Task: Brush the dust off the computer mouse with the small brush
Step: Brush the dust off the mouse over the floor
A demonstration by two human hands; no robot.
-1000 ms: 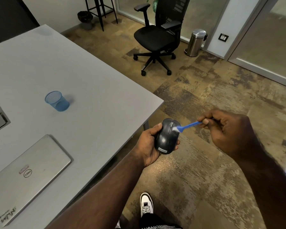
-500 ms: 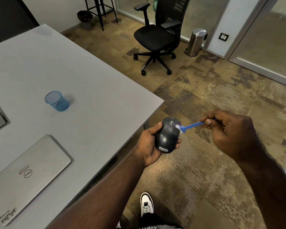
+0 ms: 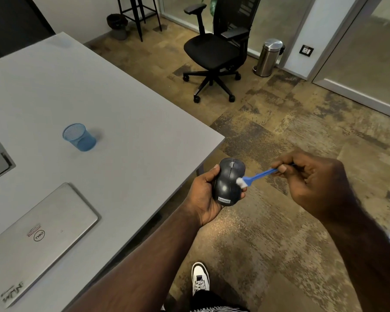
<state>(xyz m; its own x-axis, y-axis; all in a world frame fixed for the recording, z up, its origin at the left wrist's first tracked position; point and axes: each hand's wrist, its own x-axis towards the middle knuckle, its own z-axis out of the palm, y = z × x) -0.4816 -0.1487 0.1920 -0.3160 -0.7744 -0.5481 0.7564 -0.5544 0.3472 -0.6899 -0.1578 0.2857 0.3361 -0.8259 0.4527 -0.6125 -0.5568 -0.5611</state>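
Note:
My left hand (image 3: pixel 203 194) grips a dark computer mouse (image 3: pixel 227 181) from below, holding it in the air beside the table corner with its top facing up. My right hand (image 3: pixel 311 179) pinches the handle of a small blue brush (image 3: pixel 258 175). The brush's white bristles touch the right side of the mouse near its middle.
A grey table (image 3: pixel 99 104) at left carries a blue mesh cup (image 3: pixel 79 137) and a closed silver laptop (image 3: pixel 36 239). A black office chair (image 3: pixel 214 50) and a steel bin (image 3: pixel 268 57) stand on the carpet beyond. My shoe (image 3: pixel 199 278) shows below.
The brush head has slid from the front of the mouse, by the scroll wheel, down toward its middle right side. My left hand keeps the mouse where it was.

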